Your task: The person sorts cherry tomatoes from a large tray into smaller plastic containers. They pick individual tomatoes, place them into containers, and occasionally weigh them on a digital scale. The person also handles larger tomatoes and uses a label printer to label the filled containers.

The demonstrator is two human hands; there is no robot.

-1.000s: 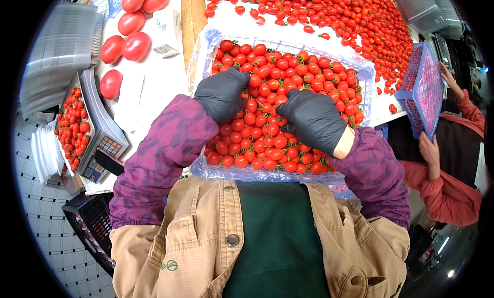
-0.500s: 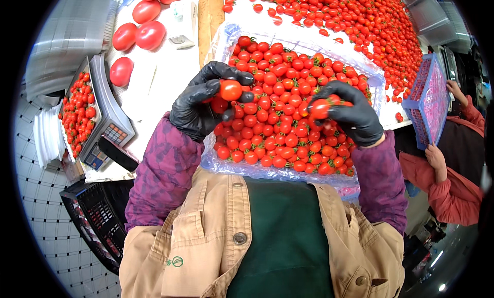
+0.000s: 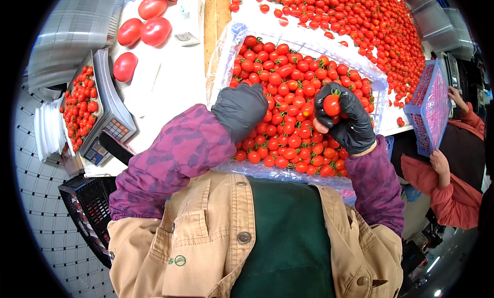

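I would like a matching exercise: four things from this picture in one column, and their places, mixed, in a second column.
1. gloved right hand
2. gloved left hand
3. large red tomatoes
4. blue plastic basket

a. held by another person at the right
b. on the white table, upper left
c. holding one cherry tomato
d. palm down on the crate's tomatoes

Pairs: 1-c, 2-d, 3-b, 4-a

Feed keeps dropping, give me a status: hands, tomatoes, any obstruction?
Right hand in dark glove, shut on one small red cherry tomato. Left hand down in the plastic-lined crate of cherry tomatoes, grip hidden. Nothing blocking.
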